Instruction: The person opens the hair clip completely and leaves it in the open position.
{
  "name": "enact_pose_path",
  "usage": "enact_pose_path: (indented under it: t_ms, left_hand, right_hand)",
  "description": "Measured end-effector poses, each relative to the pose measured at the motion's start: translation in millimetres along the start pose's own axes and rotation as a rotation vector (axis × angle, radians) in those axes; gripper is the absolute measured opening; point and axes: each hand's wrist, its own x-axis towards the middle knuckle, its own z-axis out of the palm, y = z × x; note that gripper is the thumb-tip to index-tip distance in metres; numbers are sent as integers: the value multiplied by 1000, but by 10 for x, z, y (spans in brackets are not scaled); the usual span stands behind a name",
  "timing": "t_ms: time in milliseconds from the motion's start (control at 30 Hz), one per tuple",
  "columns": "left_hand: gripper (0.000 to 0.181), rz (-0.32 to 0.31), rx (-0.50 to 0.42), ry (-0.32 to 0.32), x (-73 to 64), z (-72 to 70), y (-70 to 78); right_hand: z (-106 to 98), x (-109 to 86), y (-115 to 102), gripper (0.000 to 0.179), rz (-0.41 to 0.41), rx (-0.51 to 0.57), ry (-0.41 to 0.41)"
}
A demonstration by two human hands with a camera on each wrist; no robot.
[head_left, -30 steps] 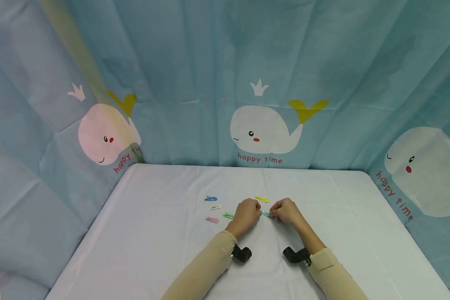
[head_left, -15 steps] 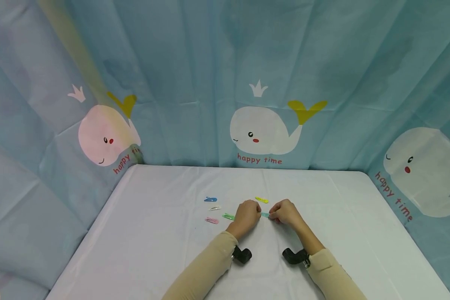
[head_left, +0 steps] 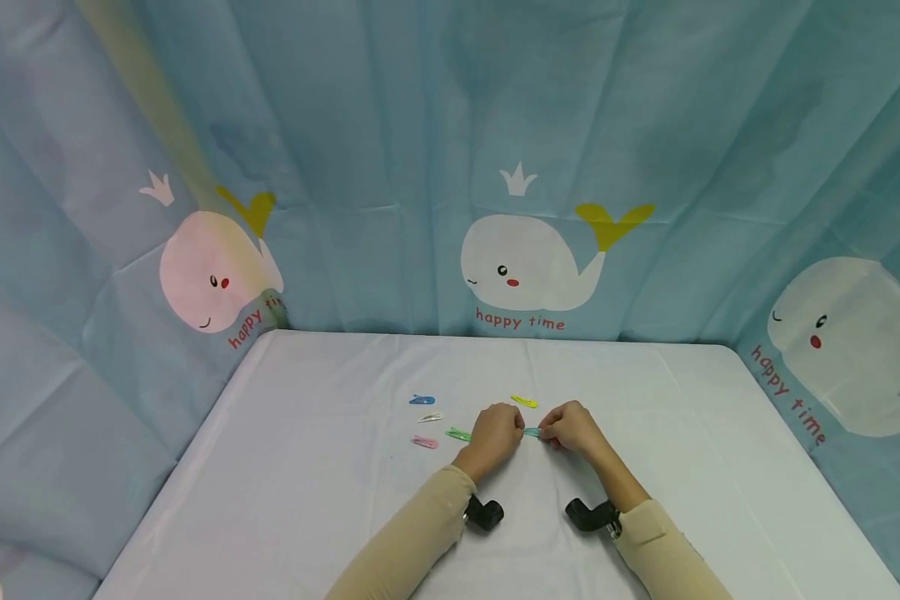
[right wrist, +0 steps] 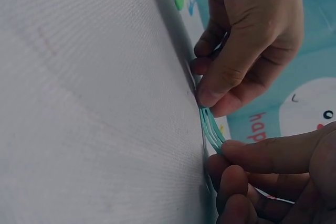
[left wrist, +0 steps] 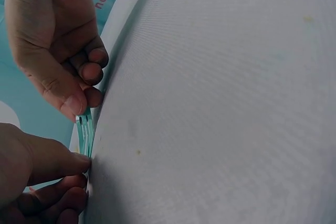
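- Snap clip [right wrist: 211,131], teal, is bowing between left hand [head_left: 497,433] and right hand [head_left: 572,426], both pinching its ends
- Neither is shifting much inside the far edge of the table [head_left: 330,500], so handling is continuing

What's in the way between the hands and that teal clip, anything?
Nothing that I can see. The left hand and right hand already pinch the teal clip, one at each end. The yellow clip lies beyond it, not between.
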Motion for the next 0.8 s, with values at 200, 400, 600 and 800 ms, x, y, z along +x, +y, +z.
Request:
enact_pose_path:
  t_ms: [200, 400, 600, 800]
  left_hand:
    - [8, 12, -32, -12, 2, 22, 3]
    - [8, 23, -67, -7, -2, 25, 2]
    - [6, 24, -77, 25, -6, 8, -5]
    - [8, 2, -106, 36, -7, -5, -17]
  right_hand:
    - [-10, -12, 23, 6, -12, 42, -6]
    - [-31, -8, 24, 8, -26, 96, -20]
    - [-64, -11, 2, 8, -19, 130, 1]
    - [-85, -8, 9, 10, -21, 175, 6]
